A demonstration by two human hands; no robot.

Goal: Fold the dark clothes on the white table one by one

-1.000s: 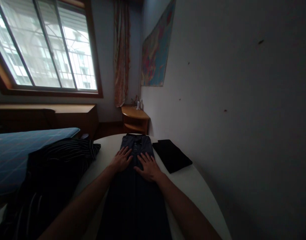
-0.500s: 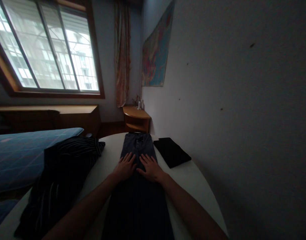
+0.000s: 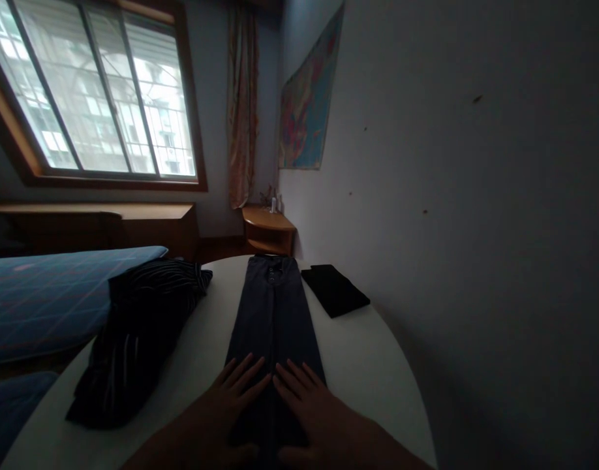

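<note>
Dark blue trousers (image 3: 273, 313) lying flat and lengthwise mid-table, waistband far, small round fasteners near it, left hand (image 3: 235, 398) and right hand (image 3: 307, 401) spread palm-down on them, gripping nothing, white round table (image 3: 372, 372), folded black cloth (image 3: 335, 290) right.

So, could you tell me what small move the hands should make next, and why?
Perhaps slide the left hand and right hand, fingers spread, toward the body along the dark trousers: both lie over the cloth, which looks fairly smooth beyond them.
</note>
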